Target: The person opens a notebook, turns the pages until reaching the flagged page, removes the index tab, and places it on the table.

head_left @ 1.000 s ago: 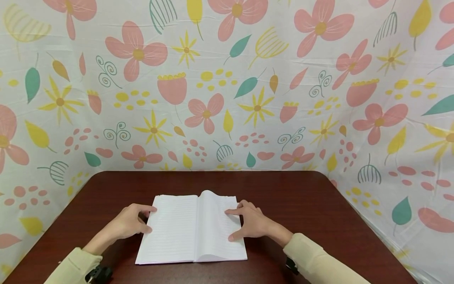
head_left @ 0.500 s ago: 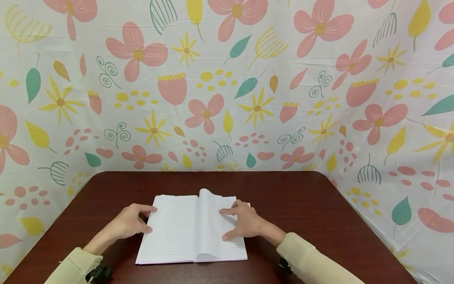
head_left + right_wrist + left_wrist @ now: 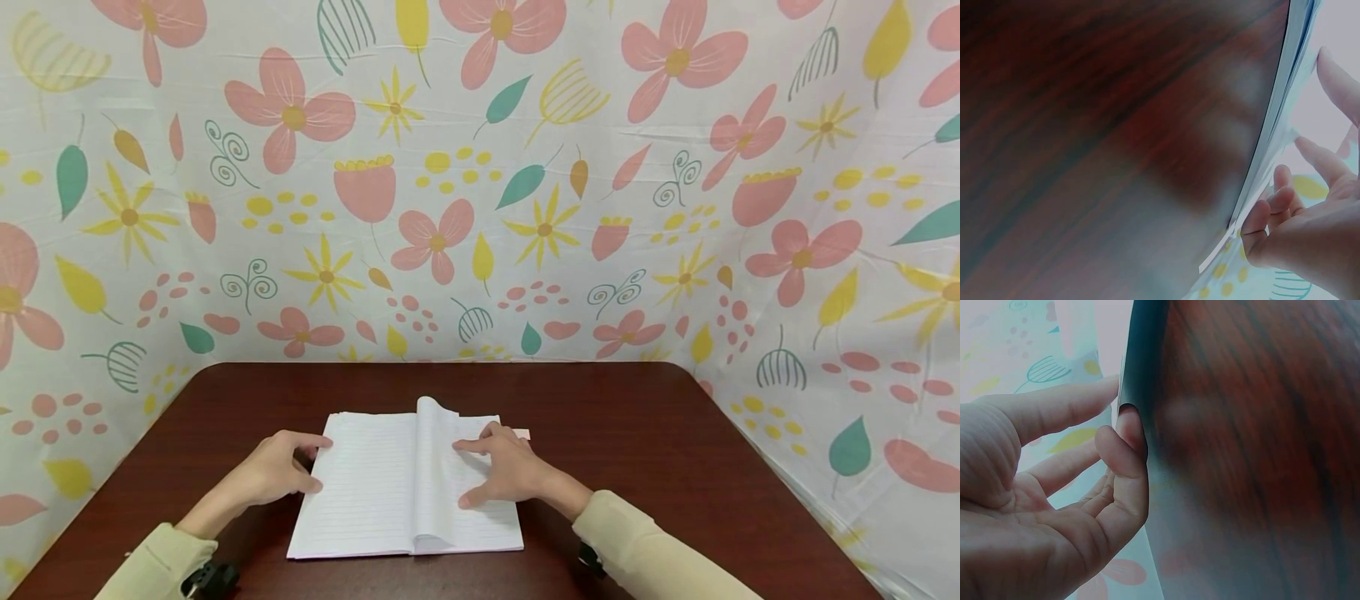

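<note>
An open lined notebook lies on the table with its spine toward the middle. My left hand holds its left edge; in the left wrist view, that hand has the thumb on the page side and bent fingers at the cover side. My right hand rests over the right half, thumb and index fingertips on the paper. In the right wrist view, those two fingers of the right hand are extended and the others bend loosely. A right-side page bulges up in a curl near the spine.
A small pale tab sticks out past the notebook's right edge. The dark brown wooden table has rounded far corners. A white curtain with flower prints hangs behind it and at both sides.
My right hand has slid left across the right half, and the page's curl has narrowed and risen toward the spine. The pale tab shows more now. The left hand has stayed put.
</note>
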The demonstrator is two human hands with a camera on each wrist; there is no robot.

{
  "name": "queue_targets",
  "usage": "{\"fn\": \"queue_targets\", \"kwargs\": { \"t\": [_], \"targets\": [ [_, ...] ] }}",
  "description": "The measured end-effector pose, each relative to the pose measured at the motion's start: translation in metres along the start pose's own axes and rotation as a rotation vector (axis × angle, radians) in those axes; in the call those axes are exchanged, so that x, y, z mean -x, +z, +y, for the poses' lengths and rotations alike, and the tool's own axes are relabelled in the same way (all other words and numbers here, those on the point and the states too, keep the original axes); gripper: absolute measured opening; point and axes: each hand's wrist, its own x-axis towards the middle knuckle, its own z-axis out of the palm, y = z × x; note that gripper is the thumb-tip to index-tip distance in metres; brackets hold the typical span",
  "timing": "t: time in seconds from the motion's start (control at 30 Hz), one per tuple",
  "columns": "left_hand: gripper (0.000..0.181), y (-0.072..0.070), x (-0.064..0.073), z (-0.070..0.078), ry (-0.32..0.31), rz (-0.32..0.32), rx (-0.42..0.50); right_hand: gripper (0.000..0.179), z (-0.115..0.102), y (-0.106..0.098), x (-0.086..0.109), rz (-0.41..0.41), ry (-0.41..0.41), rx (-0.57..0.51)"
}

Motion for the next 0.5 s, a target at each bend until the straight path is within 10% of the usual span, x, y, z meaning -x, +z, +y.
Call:
{"fn": "queue_targets", "kwargs": {
  "t": [0.5],
  "targets": [
    [0.06, 0.0004, 0.0001, 0.0, 0.012, 0.006, -0.003, 0.081, -0.0057, 0.0043, -0.0066, 0.018, -0.007, -0.018]
  ]
}}
